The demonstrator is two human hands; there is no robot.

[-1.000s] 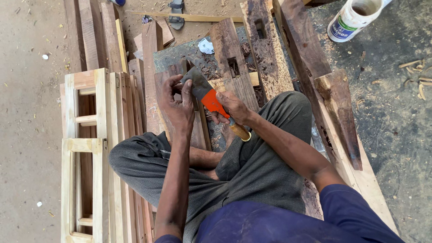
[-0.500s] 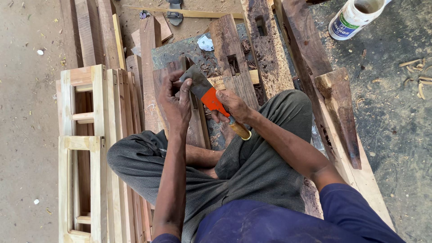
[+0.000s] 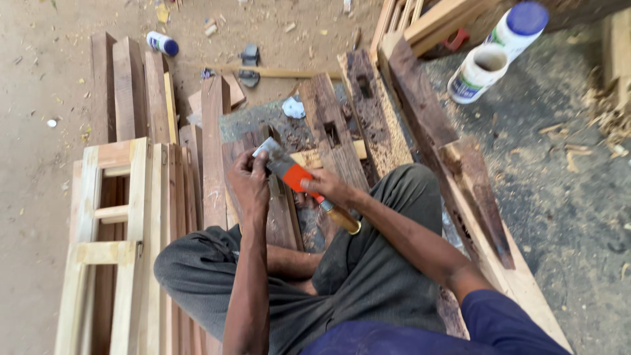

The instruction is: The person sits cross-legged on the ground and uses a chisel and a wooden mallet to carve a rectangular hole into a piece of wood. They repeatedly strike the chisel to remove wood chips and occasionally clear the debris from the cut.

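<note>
**Chisel gripped in both hands over dark plank**

Where the blade tip meets the wood, the contact is hidden by the left hand (image 3: 248, 183), so the cutting edge cannot be made out. The person's head and shoulders are cut off at the bottom edge; only forearms, grey trousers and a blue sleeve are shown. The lower end of the pale wooden frame (image 3: 108, 253) is also cropped.

The left hand is curled shut around the metal blade end of the chisel (image 3: 299, 181), fingers wrapped over the top. The right hand (image 3: 332, 189) is closed round the orange middle section, with the wooden butt of the handle left sticking out behind it. Both forearms are stretched forward from the seated body, the left nearly straight, the right bent at the elbow.

The chisel is held above a dark worn plank (image 3: 269, 197) lying in front of the knees. Its long axis runs diagonally: blade toward upper left, away from the body, handle toward lower right, near the right knee.

Beside it, mortised dark beams (image 3: 365, 112) are laid on the ground. A white open tub (image 3: 476, 72) is seen upper right, well apart, and a small bottle (image 3: 162, 43) upper left.
</note>
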